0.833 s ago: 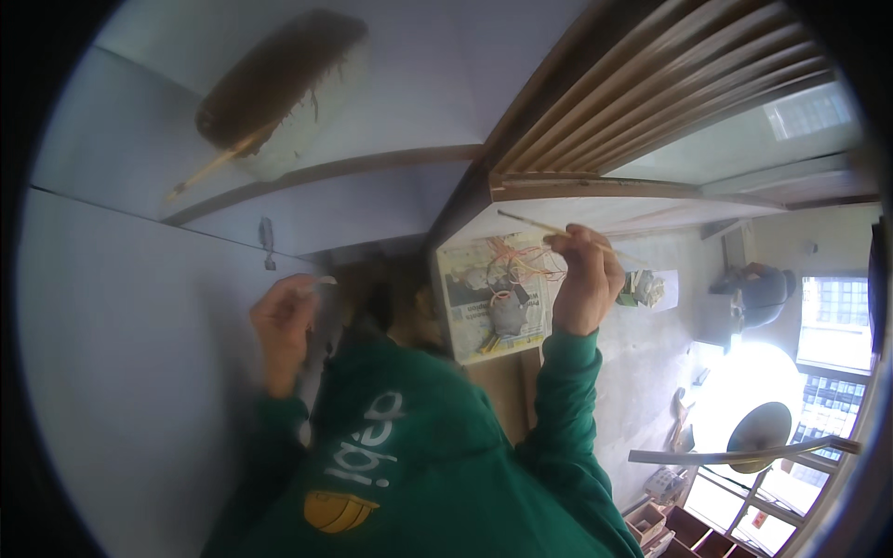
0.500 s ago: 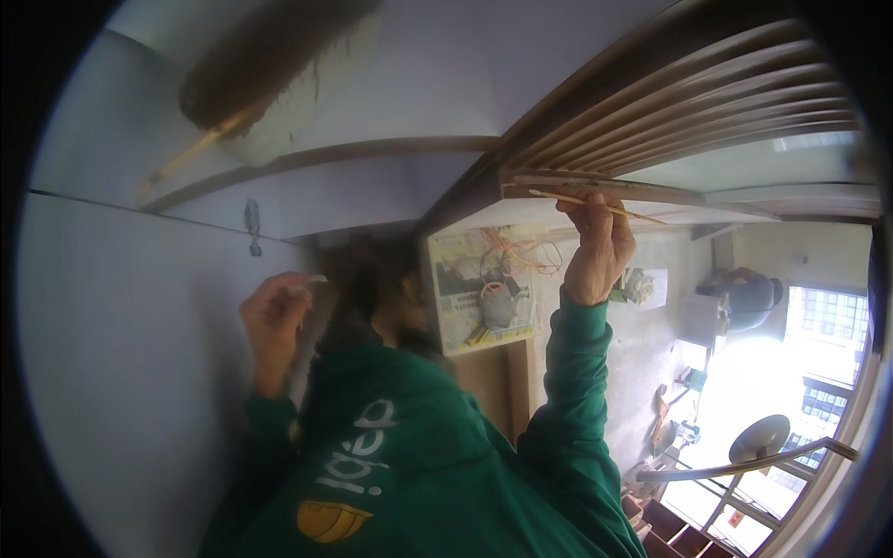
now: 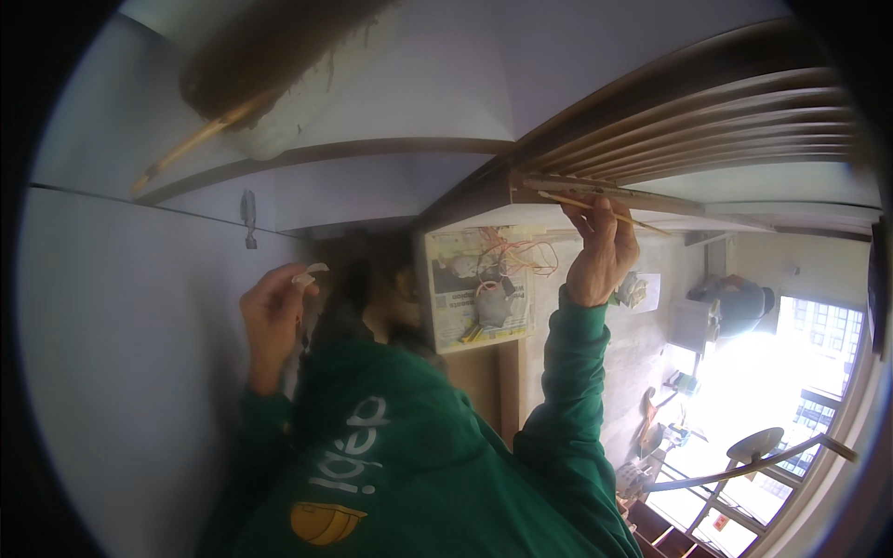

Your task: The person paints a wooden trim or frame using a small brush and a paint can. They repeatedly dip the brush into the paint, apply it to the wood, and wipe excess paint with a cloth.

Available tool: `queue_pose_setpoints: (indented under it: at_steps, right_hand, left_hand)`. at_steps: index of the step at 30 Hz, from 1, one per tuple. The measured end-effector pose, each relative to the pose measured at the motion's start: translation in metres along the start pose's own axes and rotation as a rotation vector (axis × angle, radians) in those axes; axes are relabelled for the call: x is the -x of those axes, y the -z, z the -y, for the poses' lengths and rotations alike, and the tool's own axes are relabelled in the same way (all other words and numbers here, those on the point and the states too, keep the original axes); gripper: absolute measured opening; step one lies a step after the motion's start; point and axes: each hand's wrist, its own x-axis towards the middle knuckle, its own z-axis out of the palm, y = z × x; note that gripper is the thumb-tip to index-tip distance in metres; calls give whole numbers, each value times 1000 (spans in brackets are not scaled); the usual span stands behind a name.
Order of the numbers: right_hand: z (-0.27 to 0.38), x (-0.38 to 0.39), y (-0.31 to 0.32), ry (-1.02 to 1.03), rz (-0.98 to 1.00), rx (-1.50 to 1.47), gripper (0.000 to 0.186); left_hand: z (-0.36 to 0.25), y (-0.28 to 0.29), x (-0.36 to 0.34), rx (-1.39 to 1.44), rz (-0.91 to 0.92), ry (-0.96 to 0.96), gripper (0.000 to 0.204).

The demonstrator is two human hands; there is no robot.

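Pinching right hand (image 3: 600,260): thumb and fingers are meeting on a slim pale stick (image 3: 642,224).
Stick: it is slanting along the near edge of the brown slatted panel (image 3: 735,139); whether its tip is touching the wood, I cannot tell.
Left hand (image 3: 272,307): thumb and fingertips are pressing together on a small whitish scrap (image 3: 311,273), which is jutting out beyond them.
Newspaper-lined tray (image 3: 428,298): it is sitting between the hands, holding orange wires (image 3: 535,256) and a grey lump (image 3: 494,307).
Brown-and-white container (image 3: 307,102): it is showing brown runs at upper left; a tan stick-like piece (image 3: 191,141) is jutting from it, and its contents are hiding from view.
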Motion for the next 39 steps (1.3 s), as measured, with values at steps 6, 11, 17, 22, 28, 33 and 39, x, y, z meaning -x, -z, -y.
queue_pose_setpoints:
  at_steps: [6,11,17,22,28,33,39]
  right_hand:
    - [-2,3,-1,19,0,-19,24]
    - [-4,3,-2,22,15,-49,24]
    - [-6,3,1,19,34,19,26]
    - [-7,2,5,15,25,27,27]
    - [-10,-2,13,15,15,17,29]
    - [-3,2,0,13,-8,-40,24]
    - [-4,5,-4,20,12,6,25]
  left_hand:
    - [-11,-6,-3,-61,-21,74,19]
    - [-9,-10,-4,-31,-15,152,23]
    - [-12,-13,-3,-51,-27,173,26]
    - [-8,-11,-4,-66,-14,139,25]
    - [-3,-13,-4,-65,-12,109,23]
    - [-3,-12,-4,-72,2,108,23]
    - [3,-8,-5,-76,-12,105,21]
